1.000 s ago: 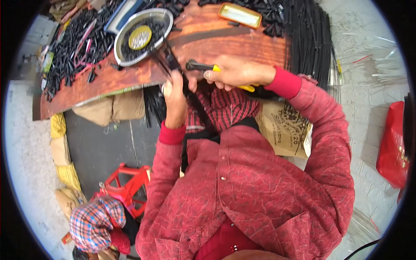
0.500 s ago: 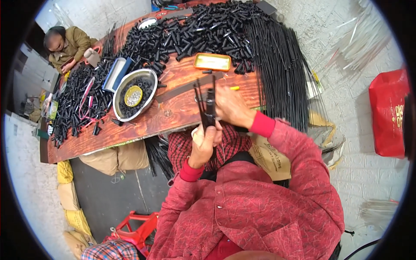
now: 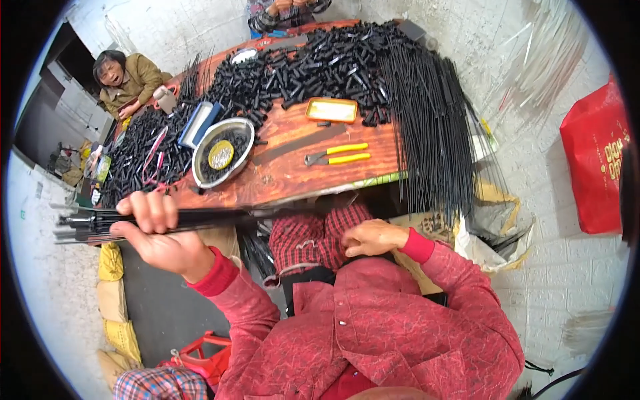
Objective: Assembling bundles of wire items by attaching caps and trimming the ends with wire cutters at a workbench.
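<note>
Bundle of black rods (image 3: 207,219) at 9 o'clock from mid-view, held roughly level, crossing in front of the near edge of the wooden table (image 3: 277,181); inner end blurs toward centre. Left hand (image 3: 160,233) clamped round it, fingers over the top, thumb along the near side, tips sticking out past the fist toward 9. Right hand (image 3: 375,238) at 4, fingers curled, by the checked trousers (image 3: 299,241); can't tell if it's gripping anything. On the table: yellow-handled pliers (image 3: 343,159) at 1, lying flat, apart from both hands; dark flat strip (image 3: 300,143) between 11 and 12; metal bowl (image 3: 241,160) at 10 with small black bits and a yellow dish inside; blue case (image 3: 201,125) just beyond it; orange-rimmed tray (image 3: 331,121) at 12, black pieces (image 3: 300,70) heaped behind. Long black rods (image 3: 430,127) hang over the edge at 2. Red bag (image 3: 593,167) at 3, red stool (image 3: 207,343) at 7. Co-worker in brown jacket (image 3: 145,77) at 10.
</note>
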`<action>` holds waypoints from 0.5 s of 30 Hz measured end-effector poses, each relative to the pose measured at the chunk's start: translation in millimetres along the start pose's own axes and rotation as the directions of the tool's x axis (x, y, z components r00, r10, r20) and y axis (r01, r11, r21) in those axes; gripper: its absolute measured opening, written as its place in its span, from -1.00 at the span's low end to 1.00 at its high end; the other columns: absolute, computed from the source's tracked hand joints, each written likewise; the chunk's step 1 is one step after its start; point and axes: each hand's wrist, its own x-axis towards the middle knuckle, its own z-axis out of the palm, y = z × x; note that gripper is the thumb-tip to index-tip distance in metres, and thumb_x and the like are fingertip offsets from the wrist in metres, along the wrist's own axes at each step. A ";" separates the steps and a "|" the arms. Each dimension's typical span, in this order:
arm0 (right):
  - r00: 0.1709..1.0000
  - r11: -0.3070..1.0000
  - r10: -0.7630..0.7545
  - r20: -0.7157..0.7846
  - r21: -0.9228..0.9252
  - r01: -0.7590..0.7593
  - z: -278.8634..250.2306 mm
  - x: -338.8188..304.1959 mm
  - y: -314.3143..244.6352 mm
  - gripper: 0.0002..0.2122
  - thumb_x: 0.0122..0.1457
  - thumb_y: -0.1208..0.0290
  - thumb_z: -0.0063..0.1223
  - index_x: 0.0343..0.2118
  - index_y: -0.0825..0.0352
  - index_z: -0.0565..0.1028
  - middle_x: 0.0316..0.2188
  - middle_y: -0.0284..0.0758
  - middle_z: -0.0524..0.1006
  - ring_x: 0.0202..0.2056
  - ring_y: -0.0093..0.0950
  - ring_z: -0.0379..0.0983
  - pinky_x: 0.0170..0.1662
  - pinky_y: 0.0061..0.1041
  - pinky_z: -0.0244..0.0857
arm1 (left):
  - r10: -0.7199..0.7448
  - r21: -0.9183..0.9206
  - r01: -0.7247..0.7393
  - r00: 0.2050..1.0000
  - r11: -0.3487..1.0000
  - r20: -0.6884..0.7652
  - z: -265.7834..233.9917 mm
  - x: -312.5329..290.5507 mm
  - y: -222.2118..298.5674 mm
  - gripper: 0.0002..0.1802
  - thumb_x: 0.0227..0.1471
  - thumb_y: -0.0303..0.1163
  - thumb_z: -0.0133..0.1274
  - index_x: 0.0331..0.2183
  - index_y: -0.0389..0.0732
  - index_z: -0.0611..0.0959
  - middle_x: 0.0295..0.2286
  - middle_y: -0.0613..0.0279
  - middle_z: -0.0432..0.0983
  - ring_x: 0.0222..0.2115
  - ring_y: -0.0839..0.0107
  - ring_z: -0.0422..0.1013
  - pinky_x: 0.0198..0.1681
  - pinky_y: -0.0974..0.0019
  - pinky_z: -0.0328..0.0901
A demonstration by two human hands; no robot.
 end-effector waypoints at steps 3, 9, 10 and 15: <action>0.939 0.804 -0.070 -0.337 0.538 0.253 5.6 16.8 -31.6 -0.39 0.08 0.28 0.24 0.16 0.34 0.27 -0.13 -0.20 0.50 -0.13 -0.39 0.47 -0.06 -0.40 0.37 | -0.035 -0.244 -0.006 0.986 0.970 -0.162 -36.8 -5.6 6.6 -0.60 0.28 -0.05 -0.19 -0.41 -0.20 0.35 -0.59 0.36 0.14 -0.61 0.52 0.09 -0.54 0.43 0.08; 0.499 0.522 -0.152 -0.853 0.359 0.773 -58.7 -15.1 -86.2 -0.53 0.22 0.03 0.06 0.00 0.35 0.40 -0.08 -0.18 0.43 -0.04 -0.38 0.43 0.09 -0.32 0.30 | -0.472 -0.501 0.259 0.803 0.826 -0.363 -32.2 -86.5 -62.4 -0.68 0.23 -0.11 -0.07 -0.28 -0.19 0.44 -0.48 0.30 0.31 -0.42 0.41 0.31 -0.18 0.27 0.33; 0.404 0.508 -0.146 -0.903 0.282 0.814 -68.3 -27.3 -88.5 -0.61 0.29 0.00 -0.10 -0.20 0.32 0.42 -0.22 -0.21 0.45 -0.14 -0.39 0.45 0.03 -0.33 0.33 | -0.529 -0.449 0.349 0.759 0.823 -0.380 -14.1 -103.9 -74.5 -0.69 0.24 -0.12 -0.09 -0.27 -0.20 0.46 -0.43 0.25 0.37 -0.33 0.36 0.36 -0.06 0.21 0.31; 0.378 0.407 -0.139 -0.915 0.296 0.864 -95.3 -53.4 -87.4 -0.58 0.41 0.18 -0.33 -0.62 0.21 0.29 -0.69 -0.37 0.34 -0.64 -0.47 0.34 -0.44 -0.42 0.38 | -0.950 -0.788 0.538 0.248 0.299 -0.191 -15.7 -203.4 -148.5 -0.63 0.28 -0.15 -0.17 -0.25 -0.27 0.54 -0.19 0.05 0.54 -0.10 0.15 0.45 0.04 0.07 0.36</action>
